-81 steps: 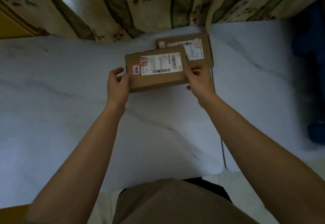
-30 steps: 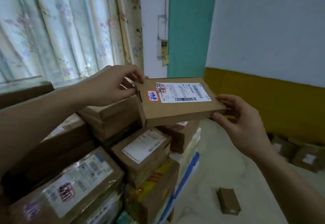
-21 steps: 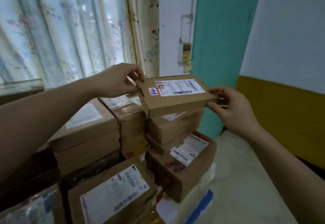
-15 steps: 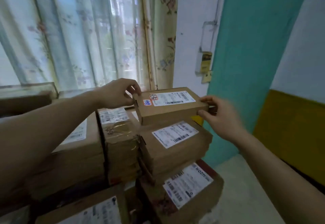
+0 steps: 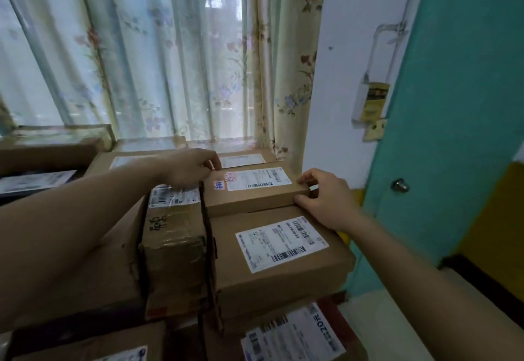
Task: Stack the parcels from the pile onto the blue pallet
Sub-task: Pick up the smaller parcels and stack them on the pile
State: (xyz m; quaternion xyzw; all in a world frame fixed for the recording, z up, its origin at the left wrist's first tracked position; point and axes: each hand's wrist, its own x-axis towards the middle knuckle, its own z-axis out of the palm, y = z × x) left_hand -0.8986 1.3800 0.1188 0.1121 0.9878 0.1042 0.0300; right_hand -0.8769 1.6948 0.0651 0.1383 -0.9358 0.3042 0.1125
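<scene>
Both hands grasp the flat parcel (image 5: 249, 187): left hand (image 5: 187, 169) pinching its far-left corner, right hand (image 5: 323, 194) its right end. It rests between their fingers atop a larger box (image 5: 278, 258) of the stack; release remains. The pallet is hidden.

floral curtain (image 5: 158, 57) over window; teal door (image 5: 465, 122) with knob (image 5: 399, 185).

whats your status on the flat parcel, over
Left hand and right hand both grip flat parcel. Parcel sits on bigger box, top of stack. Nothing in the way.
</scene>
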